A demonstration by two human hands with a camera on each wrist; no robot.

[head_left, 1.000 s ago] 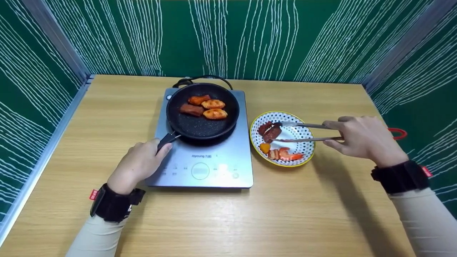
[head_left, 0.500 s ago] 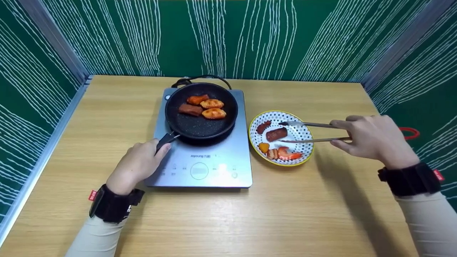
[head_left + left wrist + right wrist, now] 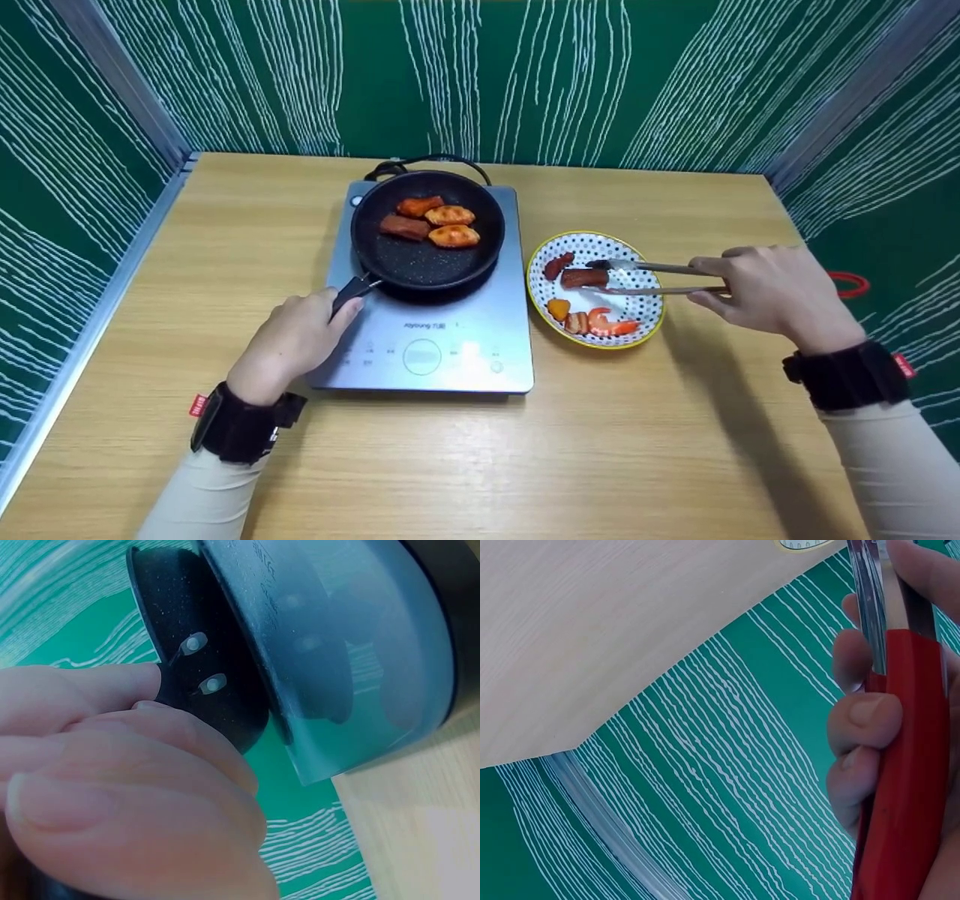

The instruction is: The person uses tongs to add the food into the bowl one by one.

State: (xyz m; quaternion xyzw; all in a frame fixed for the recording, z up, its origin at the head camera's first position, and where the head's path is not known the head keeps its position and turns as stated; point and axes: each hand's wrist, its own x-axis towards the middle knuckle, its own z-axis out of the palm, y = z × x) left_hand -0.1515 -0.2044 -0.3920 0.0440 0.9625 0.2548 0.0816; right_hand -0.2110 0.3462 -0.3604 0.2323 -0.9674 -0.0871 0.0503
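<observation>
My left hand point(image 3: 296, 341) grips the black handle of a frying pan point(image 3: 420, 270) on an induction cooker point(image 3: 465, 375). In the pan lie two golden dumpling-shaped pieces point(image 3: 454, 236), a brown meat slab point(image 3: 405, 227) and a reddish-brown piece point(image 3: 418, 206). At the right, my right hand point(image 3: 776, 296) holds metal tongs point(image 3: 667, 290) with red handles point(image 3: 907, 765). Their tips reach over a dotted plate point(image 3: 649, 330), on either side of a brown meat piece point(image 3: 583, 278); whether they touch it I cannot tell. Also on the plate are a dark red piece point(image 3: 558, 265) and a shrimp point(image 3: 611, 322).
A yellow piece point(image 3: 558, 308) and a striped brown piece point(image 3: 576, 322) lie at the plate's near left. Behind the pan runs a black cord point(image 3: 450, 157). Green panels with white lines point(image 3: 525, 82) enclose the wooden table point(image 3: 480, 465) at the back and sides.
The tongs first drew right and the brown meat piece turned level, apart from the dark red piece. Since then the tongs have shifted slightly left and narrowed around it. My left hand stays put.
</observation>
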